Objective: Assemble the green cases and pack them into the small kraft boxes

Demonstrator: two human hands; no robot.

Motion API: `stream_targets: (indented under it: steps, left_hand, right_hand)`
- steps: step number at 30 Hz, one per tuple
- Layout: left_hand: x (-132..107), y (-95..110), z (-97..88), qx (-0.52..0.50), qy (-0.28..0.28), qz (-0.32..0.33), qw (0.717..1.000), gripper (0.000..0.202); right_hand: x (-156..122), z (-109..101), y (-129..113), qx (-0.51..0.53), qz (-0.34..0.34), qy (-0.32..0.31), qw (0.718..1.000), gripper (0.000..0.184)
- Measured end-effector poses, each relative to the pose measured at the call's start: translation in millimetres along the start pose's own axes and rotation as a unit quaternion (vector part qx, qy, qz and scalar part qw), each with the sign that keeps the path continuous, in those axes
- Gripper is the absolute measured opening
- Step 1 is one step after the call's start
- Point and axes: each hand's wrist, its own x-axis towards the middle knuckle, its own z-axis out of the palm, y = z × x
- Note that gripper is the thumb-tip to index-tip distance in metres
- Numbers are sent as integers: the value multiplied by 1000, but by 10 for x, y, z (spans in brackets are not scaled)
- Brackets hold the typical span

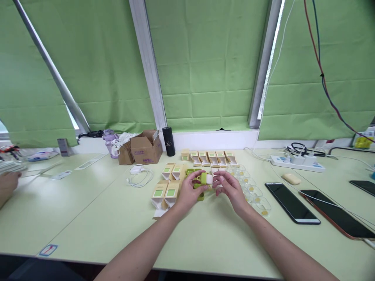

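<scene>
My left hand [189, 191] is closed on a small green case cover [202, 178], with a white case [209, 179] showing at its right end. My right hand [233, 191] is just to the right, its fingers bent and apart; whether a fingertip touches the white end I cannot tell. More green covers [200, 197] lie under and behind the hands, partly hidden. Left of them stand several open cartons [158, 194] with green labels. Clear plastic shells [264, 207] with yellowish spots are lined up by my right forearm.
Behind is a row of open cartons [212, 159], with a black cylinder [168, 141] and a brown cardboard box [146, 147] farther left. Two phones [293, 203], a cream case [291, 179] and a power strip [297, 163] lie right. Another person's hand [8, 183] is far left.
</scene>
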Motion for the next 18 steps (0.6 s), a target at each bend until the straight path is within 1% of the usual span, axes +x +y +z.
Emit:
stream_targets:
  steps: [3,7,9,11,12,13,14,16,18]
  left_hand:
    - [45,-43,-22,-66,1,-3,998,66]
    - [67,-68,-42,-116,9,-8,993,71]
    - [76,-77,-50,-128,14,-12,992,74]
    - [88,-82,-54,-134,18,-14,991,75]
    - [93,-82,-55,-136,19,-13,990,76]
    - [97,-81,-54,-137,19,-10,990,76]
    - [99,-78,-53,-137,19,-7,990,76]
    - [99,-71,-51,-134,19,1,991,76]
    - [95,-68,-51,-134,20,3,991,74]
  right_hand:
    - [13,-24,-61,-28,-33,37,998,50]
    - [54,-112,-178,-90,-64,92,990,44]
    - [44,-201,-268,-139,-80,111,981,39]
    - [-22,-325,-376,-206,-96,110,968,31]
    - [-78,-400,-433,-248,-105,101,958,26]
    - [-149,-482,-485,-298,-112,88,944,22]
    - [-231,-571,-532,-356,-119,82,923,18]
    - [-414,-758,-596,-470,-133,74,869,15]
    - [-598,-939,-614,-565,-145,68,809,16]
